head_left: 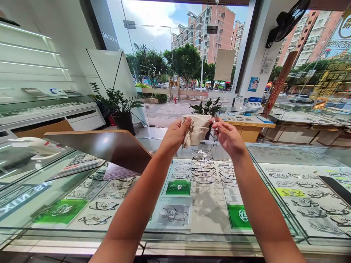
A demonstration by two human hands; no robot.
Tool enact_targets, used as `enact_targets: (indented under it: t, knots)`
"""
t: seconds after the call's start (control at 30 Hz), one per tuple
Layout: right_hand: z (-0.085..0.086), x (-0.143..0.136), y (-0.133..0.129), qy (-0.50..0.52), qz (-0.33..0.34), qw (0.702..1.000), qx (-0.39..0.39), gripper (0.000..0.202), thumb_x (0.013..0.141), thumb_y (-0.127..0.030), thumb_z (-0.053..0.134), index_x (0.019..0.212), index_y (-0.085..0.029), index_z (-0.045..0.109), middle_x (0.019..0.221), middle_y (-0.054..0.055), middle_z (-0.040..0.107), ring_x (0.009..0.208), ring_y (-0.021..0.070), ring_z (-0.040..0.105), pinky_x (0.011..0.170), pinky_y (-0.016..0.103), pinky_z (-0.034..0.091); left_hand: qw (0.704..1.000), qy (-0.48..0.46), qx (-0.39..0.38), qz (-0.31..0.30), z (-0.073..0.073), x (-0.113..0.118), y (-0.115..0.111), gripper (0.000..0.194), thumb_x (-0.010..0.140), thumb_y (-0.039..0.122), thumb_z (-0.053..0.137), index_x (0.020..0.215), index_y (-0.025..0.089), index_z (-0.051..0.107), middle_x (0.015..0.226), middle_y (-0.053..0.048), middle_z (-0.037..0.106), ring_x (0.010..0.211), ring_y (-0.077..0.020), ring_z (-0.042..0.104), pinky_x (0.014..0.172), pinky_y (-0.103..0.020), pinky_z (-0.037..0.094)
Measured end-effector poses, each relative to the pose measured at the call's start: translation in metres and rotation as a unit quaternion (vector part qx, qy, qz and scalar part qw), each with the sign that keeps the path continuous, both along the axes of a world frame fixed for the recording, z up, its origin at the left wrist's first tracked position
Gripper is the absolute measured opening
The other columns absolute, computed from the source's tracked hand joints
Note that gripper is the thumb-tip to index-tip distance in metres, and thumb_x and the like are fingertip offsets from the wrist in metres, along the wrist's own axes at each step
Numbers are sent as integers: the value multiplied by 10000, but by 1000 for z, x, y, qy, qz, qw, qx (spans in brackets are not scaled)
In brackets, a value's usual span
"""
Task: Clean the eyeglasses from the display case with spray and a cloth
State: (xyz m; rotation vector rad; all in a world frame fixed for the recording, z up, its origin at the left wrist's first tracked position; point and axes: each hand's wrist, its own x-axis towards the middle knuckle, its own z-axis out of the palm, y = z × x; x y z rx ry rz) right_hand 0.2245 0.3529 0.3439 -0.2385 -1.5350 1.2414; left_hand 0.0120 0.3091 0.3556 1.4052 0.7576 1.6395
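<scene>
A beige cloth (199, 130) with a zigzag edge hangs in the air over the glass display counter (205, 223). My left hand (177, 134) pinches its left side, thumb on top. At the cloth's right edge, my right hand (227, 136) has thumb and fingertips pressed together around something thin and dark, possibly part of a pair of glasses; most of it is hidden. Under the glass below both hands lie rows of eyeglass frames (203, 169).
A brown board (109, 144) and a calendar (78, 165) rest on the counter at the left, near a white object (33, 146). A dark phone-like slab (336, 188) lies at the right. Potted plants (123, 122) stand beyond the counter, before the glass door.
</scene>
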Motion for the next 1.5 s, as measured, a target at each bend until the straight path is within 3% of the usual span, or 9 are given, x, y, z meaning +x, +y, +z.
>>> enact_targets:
  t: [0.2, 0.57, 0.7, 0.8, 0.93, 1.13, 1.23, 1.37, 1.5]
  knots:
    - [0, -2, -2, -1, 5, 1000, -16, 260, 838, -560, 854, 877, -304, 831, 1480, 17, 653, 1404, 282, 567, 1037, 380, 568, 990, 94, -23, -105, -10, 20, -6, 576, 813, 727, 793, 859, 158, 720, 756, -28, 704, 629, -116, 602, 578, -228, 476]
    - [0, -6, -2, 50, 44, 997, -44, 235, 843, -502, 877, 872, -280, 808, 1290, 28, 791, 1250, 217, 688, 991, 330, 585, 981, 116, 26, -156, -17, 29, -4, 481, 875, 638, 784, 936, 172, 677, 726, 15, 594, 603, -95, 490, 554, -218, 402]
    - [-3, -19, -9, 70, 36, 995, -67, 223, 839, -487, 880, 888, -278, 818, 1208, 15, 819, 1054, 183, 739, 891, 301, 604, 990, 77, 74, -94, -19, 40, -6, 466, 829, 565, 859, 1020, 164, 717, 820, -4, 665, 694, -109, 570, 652, -221, 468]
    - [-5, -33, -19, 108, 18, 991, -72, 216, 832, -492, 880, 895, -292, 830, 1146, 7, 832, 1058, 183, 739, 947, 307, 601, 994, 25, 105, -12, -23, 53, -7, 509, 815, 546, 880, 1130, 177, 724, 940, -27, 720, 774, -127, 625, 716, -230, 505]
    - [-3, -43, -32, 95, 22, 993, -69, 293, 827, -562, 857, 949, -297, 841, 1107, 27, 839, 1097, 228, 746, 1001, 369, 605, 991, -13, 125, 54, -25, 59, -9, 455, 900, 613, 777, 1005, 173, 734, 801, 3, 666, 673, -103, 557, 632, -217, 457]
    - [2, -35, -30, 108, 10, 991, -72, 252, 793, -503, 891, 898, -283, 830, 1084, 26, 842, 1056, 229, 754, 980, 390, 616, 992, 59, 112, -12, -15, 40, -8, 494, 933, 656, 713, 894, 164, 724, 745, -1, 630, 654, -113, 521, 601, -232, 427]
    - [1, -34, -27, 128, 7, 988, -83, 220, 808, -467, 884, 895, -273, 828, 1101, 17, 838, 1035, 197, 744, 950, 350, 616, 987, 101, 120, -38, -12, 37, -10, 456, 912, 613, 763, 978, 164, 721, 817, -14, 663, 691, -118, 549, 632, -233, 454]
    - [-3, -44, -33, 161, 9, 981, -110, 213, 832, -462, 859, 917, -271, 817, 1144, 19, 832, 1011, 188, 738, 910, 336, 622, 985, 87, 145, 19, -18, 49, -12, 495, 869, 562, 831, 1144, 170, 704, 918, -30, 717, 741, -130, 605, 672, -236, 489]
    - [-5, -55, -43, 167, 2, 979, -118, 217, 834, -463, 852, 922, -271, 805, 1120, 35, 834, 1091, 214, 739, 1030, 377, 596, 983, 18, 155, 96, -25, 60, -11, 469, 927, 625, 740, 1053, 173, 726, 849, -24, 706, 725, -133, 602, 669, -242, 482]
